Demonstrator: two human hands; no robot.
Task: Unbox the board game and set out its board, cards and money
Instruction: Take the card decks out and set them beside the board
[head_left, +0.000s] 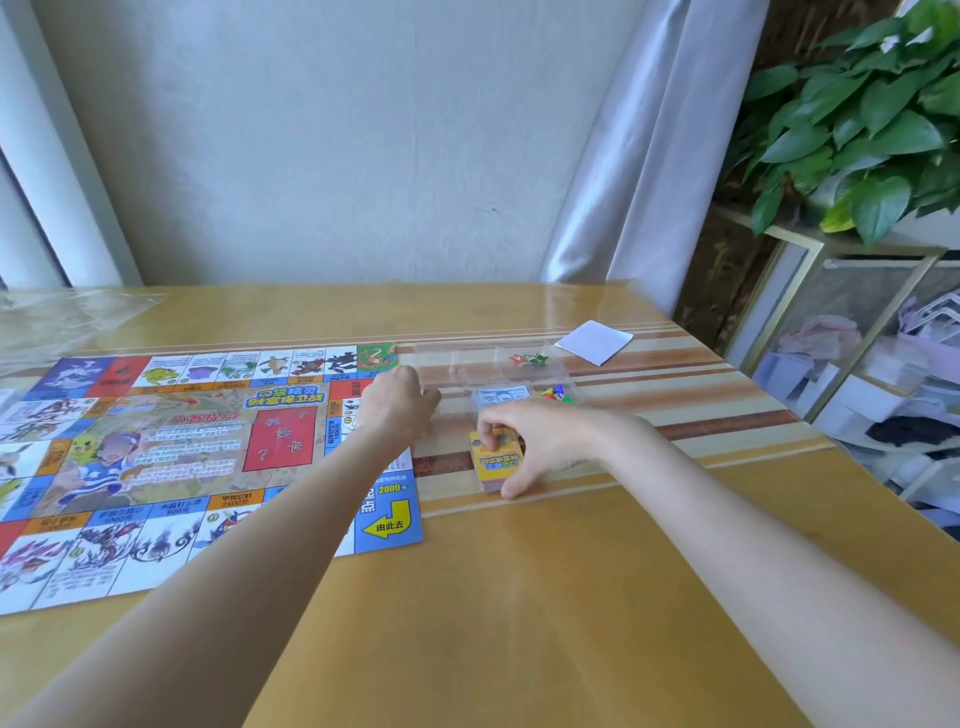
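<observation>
The colourful game board (171, 457) lies unfolded on the left half of the table. To its right stands a clear plastic box (498, 371) with paper money (501, 397), coloured dice (556, 393) and small star pieces (527, 359) inside. My right hand (540, 441) grips a yellow deck of cards (496, 465) on the table just in front of the box, fingers curled round its edges. My left hand (397, 402) is at the box's left side with its fingers curled; whether it holds the box is hidden.
A white folded paper (595, 341) lies at the far right of the wooden table (519, 597). A clear plastic sheet (62, 317) sits at the far left. A plant (872, 119) and a shelf with bins (857, 364) stand to the right.
</observation>
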